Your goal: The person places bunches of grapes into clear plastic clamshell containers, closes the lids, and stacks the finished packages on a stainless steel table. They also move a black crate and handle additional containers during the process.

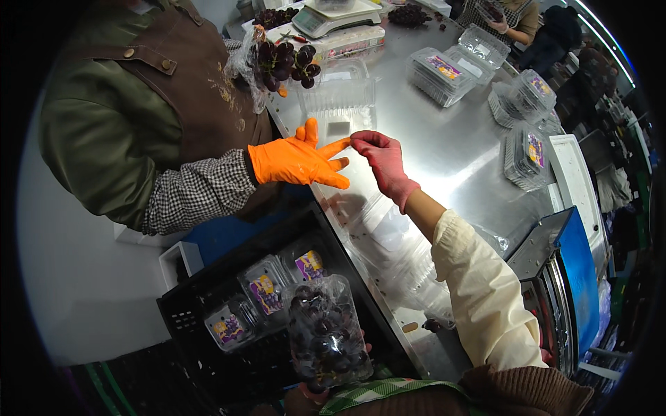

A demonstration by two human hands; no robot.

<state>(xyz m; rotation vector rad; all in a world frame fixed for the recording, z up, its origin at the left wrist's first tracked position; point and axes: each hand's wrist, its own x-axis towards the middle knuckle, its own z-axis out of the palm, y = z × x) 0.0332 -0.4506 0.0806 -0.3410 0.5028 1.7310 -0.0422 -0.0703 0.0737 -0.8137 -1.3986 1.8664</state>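
My left hand [367, 340] holds a clear plastic clamshell of dark grapes [333, 333] low in front of me; mostly the box hides it, with a few fingertips showing at its edges. My right hand [382, 161], in a pink-red glove, reaches over the metal table with thumb and fingertips pinched together. Its fingertips meet a finger of a co-worker's orange-gloved hand [299, 161]. Whether anything small is between them cannot be told. The co-worker's other hand, largely hidden, is by a bunch of dark grapes [283, 65] in clear wrap. An open clear container [338, 96] lies beyond our hands.
A black crate [182, 333] at lower left holds labelled grape boxes [266, 294]. Stacked clear containers [411, 255] lie under my right arm. On the metal table [416, 140] stand several lidded boxes [442, 75] and a scale [335, 18]. A blue-sided machine [577, 281] is at right.
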